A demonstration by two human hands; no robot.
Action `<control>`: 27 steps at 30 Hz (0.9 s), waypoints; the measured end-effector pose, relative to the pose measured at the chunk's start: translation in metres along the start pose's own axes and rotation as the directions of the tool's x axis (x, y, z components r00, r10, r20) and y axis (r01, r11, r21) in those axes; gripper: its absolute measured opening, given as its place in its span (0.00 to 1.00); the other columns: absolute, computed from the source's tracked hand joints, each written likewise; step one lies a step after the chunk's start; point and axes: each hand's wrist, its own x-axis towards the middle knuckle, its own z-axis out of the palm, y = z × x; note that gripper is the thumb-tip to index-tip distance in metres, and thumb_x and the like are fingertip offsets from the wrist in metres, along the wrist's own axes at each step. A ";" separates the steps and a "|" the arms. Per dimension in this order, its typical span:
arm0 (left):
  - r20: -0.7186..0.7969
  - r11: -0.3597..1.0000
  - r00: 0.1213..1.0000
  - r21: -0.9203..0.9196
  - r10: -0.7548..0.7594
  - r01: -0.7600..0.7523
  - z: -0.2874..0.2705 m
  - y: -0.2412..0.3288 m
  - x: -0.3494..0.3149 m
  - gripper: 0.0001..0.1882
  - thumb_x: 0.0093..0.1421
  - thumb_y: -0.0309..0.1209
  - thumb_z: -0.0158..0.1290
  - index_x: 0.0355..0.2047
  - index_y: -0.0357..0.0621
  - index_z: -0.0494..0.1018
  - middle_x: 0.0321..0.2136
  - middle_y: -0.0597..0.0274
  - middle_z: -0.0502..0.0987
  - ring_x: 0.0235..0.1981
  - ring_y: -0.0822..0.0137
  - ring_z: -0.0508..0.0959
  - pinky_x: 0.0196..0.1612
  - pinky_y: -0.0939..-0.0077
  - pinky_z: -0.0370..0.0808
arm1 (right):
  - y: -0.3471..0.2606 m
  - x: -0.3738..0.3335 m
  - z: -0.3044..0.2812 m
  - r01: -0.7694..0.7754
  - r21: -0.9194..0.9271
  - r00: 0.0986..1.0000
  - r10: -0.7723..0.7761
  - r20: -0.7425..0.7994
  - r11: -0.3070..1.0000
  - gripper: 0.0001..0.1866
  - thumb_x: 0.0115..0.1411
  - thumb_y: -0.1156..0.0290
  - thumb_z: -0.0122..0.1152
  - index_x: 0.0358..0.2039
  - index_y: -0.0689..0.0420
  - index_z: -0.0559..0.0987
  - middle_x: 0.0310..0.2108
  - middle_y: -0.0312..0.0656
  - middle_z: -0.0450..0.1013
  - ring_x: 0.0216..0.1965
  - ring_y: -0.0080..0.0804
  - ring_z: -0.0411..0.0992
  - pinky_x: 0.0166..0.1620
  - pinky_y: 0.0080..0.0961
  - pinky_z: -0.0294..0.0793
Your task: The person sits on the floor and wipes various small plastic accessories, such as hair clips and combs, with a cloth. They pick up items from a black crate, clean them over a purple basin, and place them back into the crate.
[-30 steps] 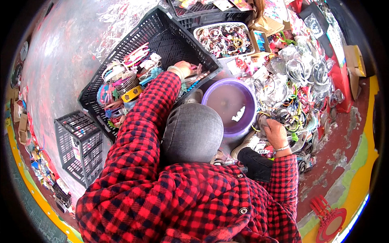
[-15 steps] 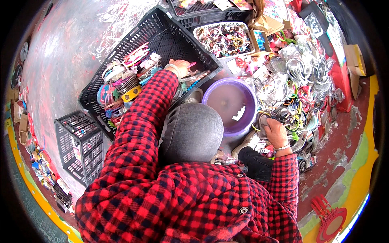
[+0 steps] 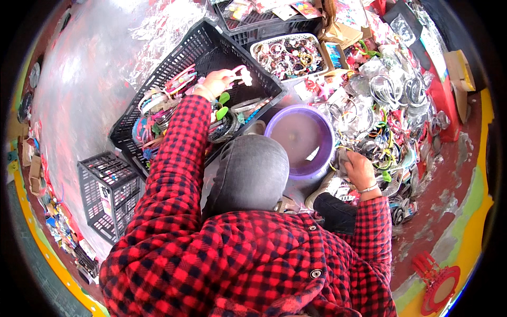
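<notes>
My left hand (image 3: pixel 218 83) is over the large black plastic crate (image 3: pixel 264 79), closed on a pink headband with a white ornament (image 3: pixel 244 75). Beneath my left forearm, a heap of headbands (image 3: pixel 156 103) fills the near left of the crate, and one with green leaf shapes (image 3: pixel 222 108) sits beside my sleeve. My right hand (image 3: pixel 360 173) is low beside the purple basin (image 3: pixel 272 119), fingers closed on what looks like a grey cloth (image 3: pixel 343 157). Cloudy water (image 3: pixel 296 138) stands in the basin, with a white patch near its right side.
A big pile of loose and bagged headbands (image 3: pixel 388 111) spreads to the right of the basin. Behind it are a white basket of hair ties (image 3: pixel 290 55) and another black crate (image 3: pixel 259 29). A small black crate (image 3: pixel 108 193) stands at left. A red-framed round mirror (image 3: pixel 441 288) lies lower right.
My left hand has moved left and slightly up, bringing the pink headband with the white ornament into plain view. The green leaf-shaped headband is now visible. My right hand has barely moved.
</notes>
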 end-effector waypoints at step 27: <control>0.339 0.250 0.873 -0.932 0.350 0.261 0.129 0.320 -0.172 0.11 0.61 0.32 0.43 0.39 0.37 0.69 0.24 0.64 0.70 0.28 0.67 0.70 0.37 0.72 0.68 | -0.072 -0.042 -0.079 0.532 0.278 0.790 -0.351 -0.502 0.800 0.07 0.51 0.73 0.56 0.31 0.56 0.77 0.31 0.42 0.70 0.30 0.42 0.71 0.33 0.31 0.71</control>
